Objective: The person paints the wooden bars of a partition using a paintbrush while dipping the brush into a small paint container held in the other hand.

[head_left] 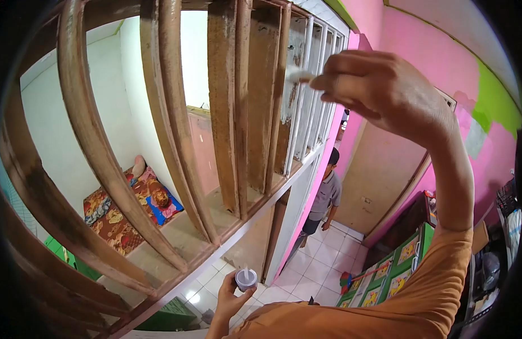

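Note:
My right hand [368, 82] is raised at the upper right, its fingers pinched round the handle of a small brush [300, 76]. The blurred brush head is at a wooden slat, beside the white-painted bars [314, 90]. Low in the view, my left hand [232, 296] holds a small round tub [246, 278] from below and the side. Something whitish is inside the tub. To the left run several brown, unpainted wooden slats [224, 113], standing upright in a frame above a white-edged ledge.
Beyond the slats lies a room with a patterned mattress [125, 220]. A person [326, 195] in a grey shirt stands below, partly behind the wall edge. Green drawers [385, 277] stand at the lower right, near a brown door [379, 164] and pink wall.

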A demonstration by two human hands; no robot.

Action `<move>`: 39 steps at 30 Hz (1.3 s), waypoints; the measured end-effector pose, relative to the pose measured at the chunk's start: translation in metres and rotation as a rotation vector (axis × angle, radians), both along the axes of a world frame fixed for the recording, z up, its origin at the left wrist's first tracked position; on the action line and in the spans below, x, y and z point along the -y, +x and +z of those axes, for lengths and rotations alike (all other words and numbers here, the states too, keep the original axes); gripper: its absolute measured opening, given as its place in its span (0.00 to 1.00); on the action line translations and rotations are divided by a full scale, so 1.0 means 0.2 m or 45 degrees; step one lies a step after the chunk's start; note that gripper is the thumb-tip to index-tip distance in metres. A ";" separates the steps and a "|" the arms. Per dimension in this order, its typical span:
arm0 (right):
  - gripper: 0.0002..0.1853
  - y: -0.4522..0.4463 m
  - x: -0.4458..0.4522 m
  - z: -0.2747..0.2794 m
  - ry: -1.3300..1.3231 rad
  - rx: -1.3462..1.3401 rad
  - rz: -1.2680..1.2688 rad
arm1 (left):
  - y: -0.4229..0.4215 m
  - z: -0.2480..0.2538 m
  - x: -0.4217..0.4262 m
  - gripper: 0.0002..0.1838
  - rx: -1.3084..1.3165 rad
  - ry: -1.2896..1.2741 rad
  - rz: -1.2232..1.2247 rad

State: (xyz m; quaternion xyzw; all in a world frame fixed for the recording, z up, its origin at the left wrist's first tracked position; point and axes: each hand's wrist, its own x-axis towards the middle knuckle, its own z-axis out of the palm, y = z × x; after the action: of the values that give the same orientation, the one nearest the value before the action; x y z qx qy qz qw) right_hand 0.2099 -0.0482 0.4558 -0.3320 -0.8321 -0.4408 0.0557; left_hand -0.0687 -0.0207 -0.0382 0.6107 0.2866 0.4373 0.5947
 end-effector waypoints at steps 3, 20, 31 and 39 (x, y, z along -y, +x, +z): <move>0.06 0.01 0.00 0.03 0.283 0.014 -0.005 | -0.01 0.00 0.00 0.34 -0.009 -0.050 -0.041; 0.12 0.04 -0.12 0.05 0.107 0.055 0.087 | 0.00 0.00 0.00 0.34 0.023 -0.048 0.000; 0.11 0.01 -0.04 -0.22 0.057 0.102 -0.116 | -0.01 0.04 0.02 0.33 -0.046 -0.040 -0.030; 0.12 -0.02 -0.05 -0.65 -0.267 -0.560 0.092 | -0.02 0.04 0.04 0.34 -0.081 -0.039 -0.030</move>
State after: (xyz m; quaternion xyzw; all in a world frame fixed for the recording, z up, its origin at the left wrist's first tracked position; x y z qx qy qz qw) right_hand 0.2057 -0.0379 0.3249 -0.3938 -0.8526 -0.2668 0.2164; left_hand -0.0725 -0.0280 -0.0308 0.6184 0.3049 0.4062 0.5997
